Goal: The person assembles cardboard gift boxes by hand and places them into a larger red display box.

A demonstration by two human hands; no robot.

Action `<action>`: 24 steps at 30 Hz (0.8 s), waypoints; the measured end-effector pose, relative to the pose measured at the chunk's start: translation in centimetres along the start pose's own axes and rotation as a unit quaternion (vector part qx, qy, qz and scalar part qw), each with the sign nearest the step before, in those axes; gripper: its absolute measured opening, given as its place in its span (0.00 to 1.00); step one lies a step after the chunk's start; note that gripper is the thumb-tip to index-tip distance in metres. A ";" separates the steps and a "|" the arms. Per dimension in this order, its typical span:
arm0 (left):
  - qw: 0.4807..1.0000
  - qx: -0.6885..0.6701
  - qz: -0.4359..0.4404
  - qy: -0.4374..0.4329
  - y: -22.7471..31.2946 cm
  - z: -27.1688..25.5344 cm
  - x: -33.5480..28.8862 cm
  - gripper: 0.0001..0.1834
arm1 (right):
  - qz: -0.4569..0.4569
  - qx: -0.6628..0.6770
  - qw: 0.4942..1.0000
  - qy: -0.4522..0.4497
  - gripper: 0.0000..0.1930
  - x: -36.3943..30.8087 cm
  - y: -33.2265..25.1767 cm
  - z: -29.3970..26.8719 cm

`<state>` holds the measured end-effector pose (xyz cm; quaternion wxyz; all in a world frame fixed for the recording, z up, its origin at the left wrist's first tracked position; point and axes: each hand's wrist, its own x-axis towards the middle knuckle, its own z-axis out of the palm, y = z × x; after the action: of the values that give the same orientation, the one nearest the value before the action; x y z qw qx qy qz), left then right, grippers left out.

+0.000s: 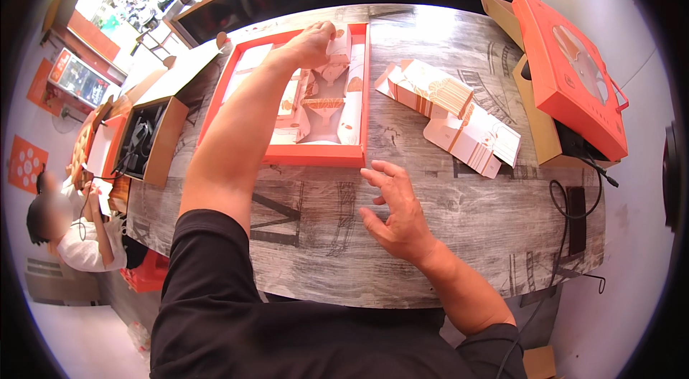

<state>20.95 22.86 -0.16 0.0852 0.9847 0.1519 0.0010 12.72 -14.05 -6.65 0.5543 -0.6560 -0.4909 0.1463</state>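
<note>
My left arm reaches over a shallow red box [308, 158] lying open on the table. At its far right corner my left hand [314, 44] is closed over a small white and orange carton [341, 49]; the fingertips are partly hidden. Inside the red box sit several more patterned cardboard pieces, with a folded carton [321, 112] in the middle and a white strip [352, 110] along the right wall. My right hand [398, 215] hovers just off the box's near right corner, fingers spread and holding nothing.
Two patterned cartons [470, 128] lie right of the red box. A red box with a round window [574, 77] leans on a brown carton [530, 110] at the far right, near a black cable [601, 196]. At left stands a brown box of cables [147, 135]; a person [79, 225] sits there.
</note>
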 end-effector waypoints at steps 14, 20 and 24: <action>0.996 0.035 -0.014 0.077 2.0 2.6 -0.8 0.43 | 0.017 -0.003 1.000 -0.011 0.32 -0.2 0.0 0.2; 0.994 0.002 -0.051 0.099 2.3 3.5 -0.3 0.41 | -0.041 -0.046 0.998 -0.015 0.36 -0.1 0.0 0.1; 0.990 -0.004 -0.059 0.131 3.6 4.0 -1.0 0.39 | -0.132 -0.104 0.982 -0.084 0.40 0.3 -0.5 -0.3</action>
<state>21.17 18.47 -3.41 0.0681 0.9652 0.2193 0.1251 12.84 -14.04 -5.96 0.4539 -0.6250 -0.6307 0.0749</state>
